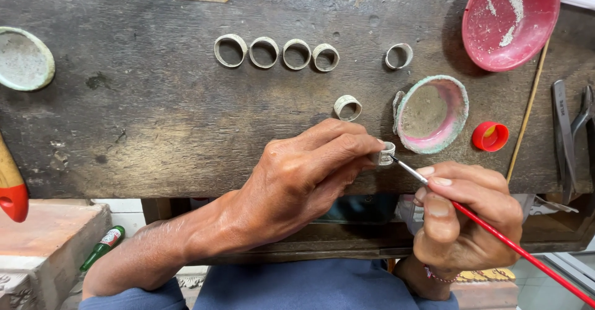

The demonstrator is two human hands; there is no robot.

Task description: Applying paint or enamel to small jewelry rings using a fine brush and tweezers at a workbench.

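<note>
Rings line the dark wooden tabletop (155, 118) before you. At the far left sits a pale green dish (23, 59). Further right stands a row of four rings (276, 53), with a fifth ring (398, 56) set apart from it and a sixth ring (347, 107) lying nearer to you.

Your left hand (304, 174) has its fingers (353, 146) pinched around one small metal ring (386, 154), held just above the tabletop's near edge. The tip of the red-handled brush (496, 232) touches this ring, and your right hand (465, 223) grips the brush with fingers closed on its handle.

Just beyond lies a crusted pink bowl (455, 109), then a red cap (489, 136) and a red dish (533, 31) holding white powder.

Judging by the layout, six rings wait or rest finished; which, I cannot tell. One is underway.
</note>
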